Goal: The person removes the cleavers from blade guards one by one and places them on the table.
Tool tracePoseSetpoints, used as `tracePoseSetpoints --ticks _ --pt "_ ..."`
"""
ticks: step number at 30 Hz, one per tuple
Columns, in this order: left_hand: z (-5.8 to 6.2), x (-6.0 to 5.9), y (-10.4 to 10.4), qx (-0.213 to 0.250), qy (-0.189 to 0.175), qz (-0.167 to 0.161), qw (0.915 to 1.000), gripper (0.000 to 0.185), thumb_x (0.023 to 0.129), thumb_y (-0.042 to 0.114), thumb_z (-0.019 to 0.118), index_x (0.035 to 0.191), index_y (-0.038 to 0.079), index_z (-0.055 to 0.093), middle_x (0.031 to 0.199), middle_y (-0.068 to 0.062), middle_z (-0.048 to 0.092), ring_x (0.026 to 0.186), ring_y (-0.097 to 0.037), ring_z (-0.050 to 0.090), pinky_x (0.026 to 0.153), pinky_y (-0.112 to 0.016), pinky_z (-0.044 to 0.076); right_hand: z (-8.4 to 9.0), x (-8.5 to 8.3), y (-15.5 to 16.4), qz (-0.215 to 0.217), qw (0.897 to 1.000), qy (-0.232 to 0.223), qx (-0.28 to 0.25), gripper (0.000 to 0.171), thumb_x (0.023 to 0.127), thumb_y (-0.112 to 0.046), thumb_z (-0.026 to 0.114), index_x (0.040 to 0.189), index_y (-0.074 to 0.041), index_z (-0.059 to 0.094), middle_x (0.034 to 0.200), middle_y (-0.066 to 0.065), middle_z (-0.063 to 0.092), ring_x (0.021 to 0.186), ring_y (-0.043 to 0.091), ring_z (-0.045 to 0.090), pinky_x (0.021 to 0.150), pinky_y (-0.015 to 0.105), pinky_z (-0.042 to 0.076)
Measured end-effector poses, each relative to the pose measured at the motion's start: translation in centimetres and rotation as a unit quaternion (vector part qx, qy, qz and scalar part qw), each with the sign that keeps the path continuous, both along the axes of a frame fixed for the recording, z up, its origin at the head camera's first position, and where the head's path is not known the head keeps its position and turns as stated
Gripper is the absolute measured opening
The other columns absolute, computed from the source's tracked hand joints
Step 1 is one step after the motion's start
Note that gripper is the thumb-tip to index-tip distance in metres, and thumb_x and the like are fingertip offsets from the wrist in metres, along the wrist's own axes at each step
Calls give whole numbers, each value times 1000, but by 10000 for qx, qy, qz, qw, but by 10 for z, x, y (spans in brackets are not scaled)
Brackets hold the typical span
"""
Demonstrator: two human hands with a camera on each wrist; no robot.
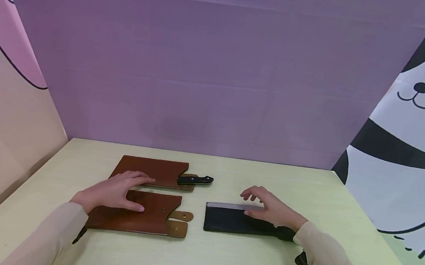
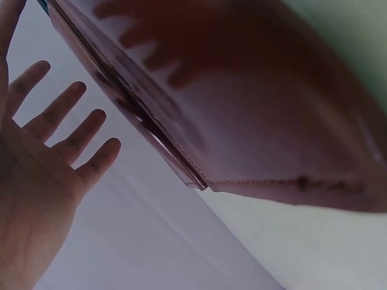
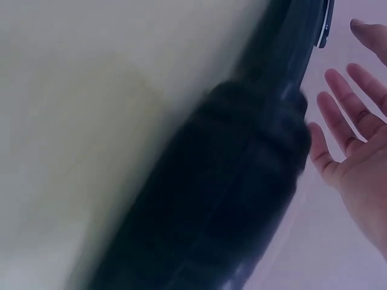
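My left hand point(image 1: 118, 189) hovers with outstretched fingers above the nearer brown leather sheath point(image 1: 149, 215). In the left wrist view that hand point(image 2: 54, 145) stands apart from the sheath's stitched edge point(image 2: 199, 181), and its fingers mirror in the glossy leather. Behind it lies a second brown sheath point(image 1: 153, 167), from which a knife's black handle point(image 1: 201, 180) sticks out to the right. My right hand point(image 1: 270, 207), fingers loosely bent and holding nothing, hangs over a wide black cleaver point(image 1: 228, 221) with a silvery edge. The wrist partly hides the cleaver's black handle point(image 3: 211, 181).
Two snap straps point(image 1: 182, 216) stick out from the nearer sheath's right end. A small dark piece point(image 1: 79, 235) peeks out beside the left sleeve. The pale wooden table point(image 1: 247, 264) ends at a purple backdrop point(image 1: 216, 87), with cartoon-printed panels point(image 1: 398, 197) at the sides.
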State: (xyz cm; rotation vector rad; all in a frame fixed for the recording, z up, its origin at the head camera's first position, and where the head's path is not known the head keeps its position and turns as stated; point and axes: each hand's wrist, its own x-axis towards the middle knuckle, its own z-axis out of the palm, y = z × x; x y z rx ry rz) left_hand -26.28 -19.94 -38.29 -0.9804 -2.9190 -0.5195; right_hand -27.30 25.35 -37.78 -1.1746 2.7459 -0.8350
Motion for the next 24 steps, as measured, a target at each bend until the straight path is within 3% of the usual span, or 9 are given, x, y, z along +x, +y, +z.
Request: tracePoseSetpoints --ticks 8,15,24 --pt "4 -10 0 -114 86 21 9999 74 72 51 70 133 17 46 131 -9 48 121 -31 44 97 -55 36 1 -14 -22 24 9999 -91 130 38 83 -15 66 117 -4 52 111 12 56 98 29 50 86 45 42" --pt "9 -19 2 -170 109 3 9998 72 73 48 71 133 15 47 130 -9 48 119 -31 45 96 -53 38 5 -29 -36 112 9996 43 269 37 82 -16 66 114 -5 53 110 13 56 97 30 50 86 45 42" --pt "13 -33 5 -221 146 161 9995 73 74 50 69 134 16 46 134 -8 47 125 -31 41 98 -53 36 15 -42 -60 -48 9989 -104 445 37 83 -17 66 116 -6 52 110 11 56 100 32 50 88 47 41"
